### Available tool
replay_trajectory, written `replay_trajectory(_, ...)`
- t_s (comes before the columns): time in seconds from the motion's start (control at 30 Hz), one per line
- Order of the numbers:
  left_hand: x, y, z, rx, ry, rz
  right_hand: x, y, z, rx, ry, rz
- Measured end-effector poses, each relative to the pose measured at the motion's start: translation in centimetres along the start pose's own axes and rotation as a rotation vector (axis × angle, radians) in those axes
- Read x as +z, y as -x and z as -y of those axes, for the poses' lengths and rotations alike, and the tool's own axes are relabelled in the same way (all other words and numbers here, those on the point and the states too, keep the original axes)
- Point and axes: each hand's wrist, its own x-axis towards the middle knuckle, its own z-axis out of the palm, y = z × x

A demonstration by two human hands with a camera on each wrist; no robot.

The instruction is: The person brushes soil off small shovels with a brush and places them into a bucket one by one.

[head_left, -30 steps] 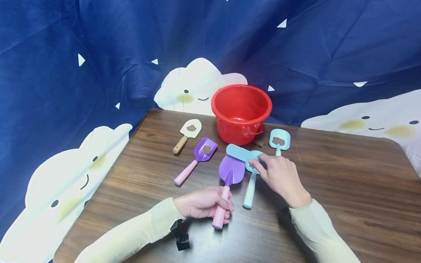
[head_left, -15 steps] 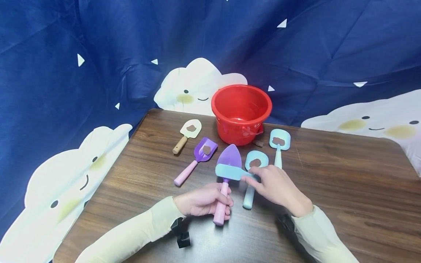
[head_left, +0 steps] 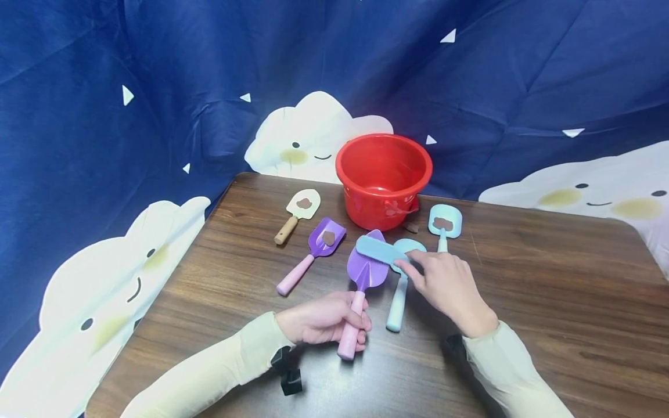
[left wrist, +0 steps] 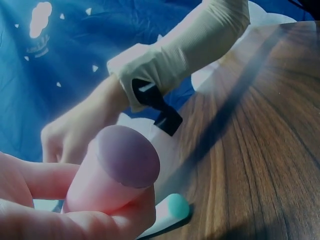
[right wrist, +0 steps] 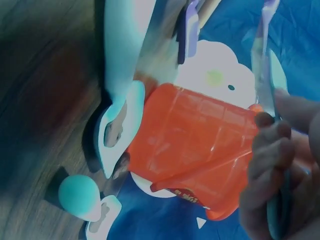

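My left hand [head_left: 324, 319] grips the pink handle [left wrist: 112, 177] of a purple trowel [head_left: 364, 274], its pointed blade tilted up and away above the table. Between thumb and fingers, my right hand [head_left: 448, 285] pinches a light-blue brush [head_left: 377, 249]. The brush head lies across the upper part of the trowel blade; whether its underside touches, I cannot tell. Just below the right fingers lies a light-blue shovel [head_left: 397, 305], its blade partly hidden by the brush and hand. In the right wrist view, that shovel's blade [right wrist: 131, 112] shows a brown patch.
Behind the tools stands a red bucket [head_left: 360, 203]. On the wooden table [head_left: 564, 302] lie a purple scoop [head_left: 313, 244], a cream trowel with a wooden handle [head_left: 284, 230] and another light-blue shovel [head_left: 453, 212], each with a brown patch. A blue curtain [head_left: 177, 69] hangs behind.
The brush has swept down the purple trowel's blade towards the handle, then back up towards the tip with my right hand. My left hand keeps its grip, the trowel tilting slightly.
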Motion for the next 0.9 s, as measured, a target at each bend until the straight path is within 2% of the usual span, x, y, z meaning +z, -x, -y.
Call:
replay_trajectory(0.2,0.2,0.0,0.0,-0.002,-0.002,0.017,0.2,-0.1,-0.1,0.039,0.012,-0.123)
replay_trajectory(0.33,0.2,0.0,0.0,0.002,-0.006,0.011,0.4,0.0,0.0,0.04,-0.012,-0.138)
replay_trajectory(0.47,0.2,-0.1,-0.2,0.022,-0.004,-0.008,0.3,0.2,0.1,0.014,-0.067,-0.086)
replay_trajectory(0.7,-0.1,-0.1,-0.4,0.033,0.01,-0.036,-0.1,1.0,0.4,-0.088,-0.161,0.095)
replay_trajectory(0.9,-0.3,-0.2,-0.3,0.032,0.011,-0.033,0.0,1.2,0.5,-0.09,-0.205,0.183)
